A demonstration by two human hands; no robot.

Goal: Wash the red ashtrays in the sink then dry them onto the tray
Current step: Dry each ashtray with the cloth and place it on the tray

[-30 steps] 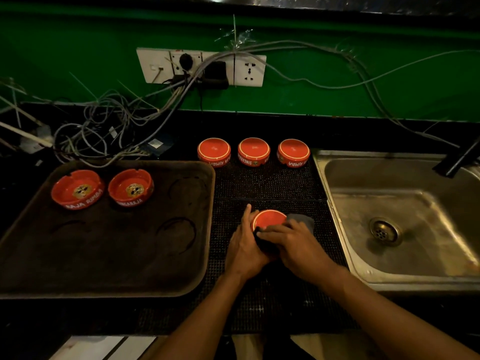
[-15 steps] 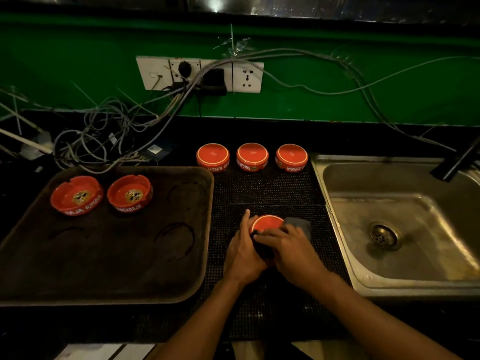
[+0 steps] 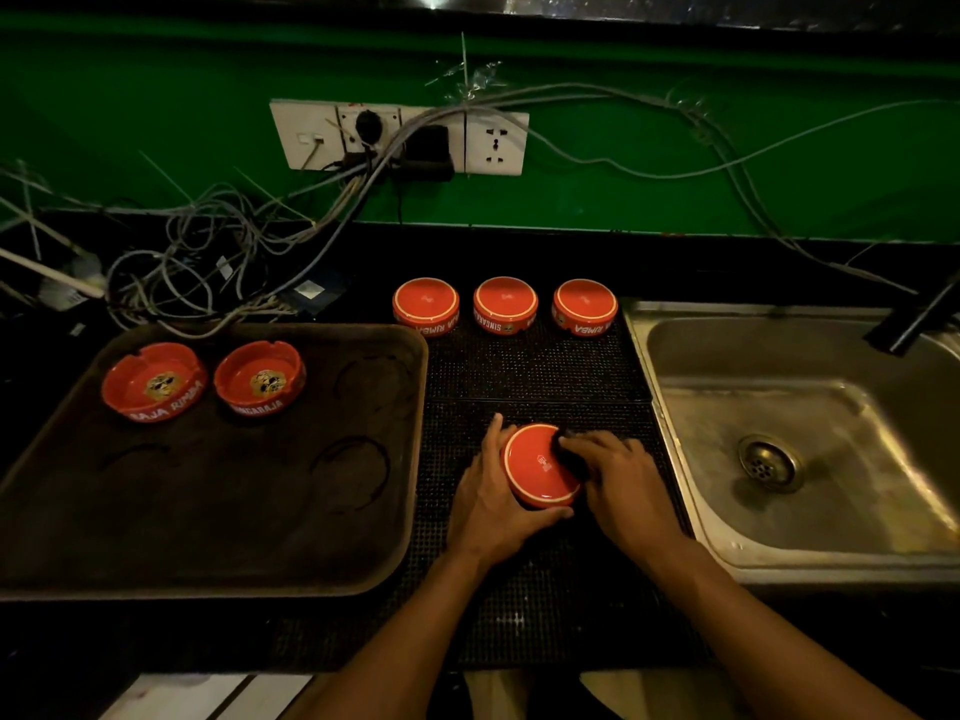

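Observation:
An upside-down red ashtray (image 3: 537, 467) sits on the black mat, gripped from the left by my left hand (image 3: 493, 504). My right hand (image 3: 615, 483) presses a dark cloth (image 3: 563, 446), mostly hidden under the fingers, against the ashtray's right side. Three more red ashtrays lie upside down in a row at the back of the mat (image 3: 426, 304), (image 3: 505, 304), (image 3: 584, 305). Two ashtrays (image 3: 153, 381), (image 3: 260, 376) stand upright at the far left of the brown tray (image 3: 218, 511). The steel sink (image 3: 810, 449) is to the right.
A black perforated mat (image 3: 535, 366) covers the counter between tray and sink. A black tap (image 3: 914, 317) hangs over the sink's far right. A tangle of cables (image 3: 197, 262) and a wall socket strip (image 3: 397, 137) lie behind the tray.
My right hand with the cloth has slid off the ashtray's base to its right side, so the whole red base now shows. My left hand keeps its hold.

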